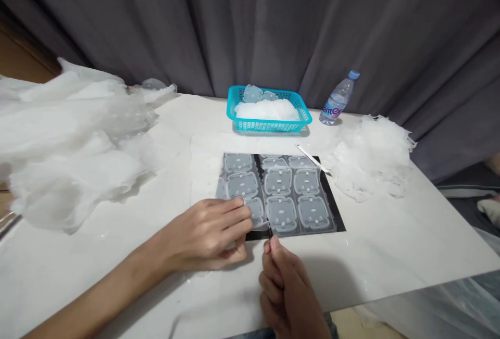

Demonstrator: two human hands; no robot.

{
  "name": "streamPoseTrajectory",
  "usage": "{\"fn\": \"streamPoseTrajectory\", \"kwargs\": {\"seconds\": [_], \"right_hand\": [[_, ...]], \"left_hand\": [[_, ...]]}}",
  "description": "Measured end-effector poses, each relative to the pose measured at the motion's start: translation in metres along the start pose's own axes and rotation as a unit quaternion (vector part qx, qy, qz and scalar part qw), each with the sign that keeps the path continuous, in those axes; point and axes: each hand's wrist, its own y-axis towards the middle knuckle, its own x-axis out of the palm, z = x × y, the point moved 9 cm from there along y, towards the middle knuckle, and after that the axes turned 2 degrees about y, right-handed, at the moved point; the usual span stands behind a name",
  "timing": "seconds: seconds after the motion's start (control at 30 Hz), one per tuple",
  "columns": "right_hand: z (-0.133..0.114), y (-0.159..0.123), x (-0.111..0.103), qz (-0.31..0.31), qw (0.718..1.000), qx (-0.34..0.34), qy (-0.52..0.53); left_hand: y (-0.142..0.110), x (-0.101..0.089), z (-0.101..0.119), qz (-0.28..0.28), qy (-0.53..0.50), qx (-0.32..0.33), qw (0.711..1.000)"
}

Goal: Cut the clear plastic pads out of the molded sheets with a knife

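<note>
A translucent sheet of rounded-square pieces (281, 213) lies on a black mat (340, 224) on the table. Each piece has small slots and dots. My left hand (213, 235) rests at the sheet's near-left part, its fingers bent and pressed together on the edge; the fingertips partly hide a piece. My right hand (287, 281) is closed around a thin dark tool (270, 230), perhaps a blade or tweezers. The tool's tip touches the gap between the left column and the middle column. Most of the tool is hidden in my fingers.
A blue basket (269, 126) with white material and translucent pieces stands at the back, beside a water bottle (336, 100). Thin white scraps (371, 154) heap on the right, near a white strip (312, 159). A large pile of white film (78, 146) covers the left of the table (390, 255).
</note>
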Motion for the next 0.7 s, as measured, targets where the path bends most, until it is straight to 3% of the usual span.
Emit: {"fn": "streamPoseTrajectory", "kwargs": {"seconds": [0.3,0.53,0.7], "right_hand": [[0.021,-0.017,-0.002,0.003,0.999,0.034,0.023],[0.0,-0.003,0.021,-0.023,0.999,0.023,0.026],[-0.003,0.007,0.025,-0.035,0.999,0.035,0.023]], "left_hand": [[0.0,-0.002,0.002,0.006,-0.028,0.005,1.0],[0.002,-0.004,0.004,0.019,-0.036,0.01,0.999],[0.001,-0.004,0.006,0.025,-0.034,0.017,0.999]]}}
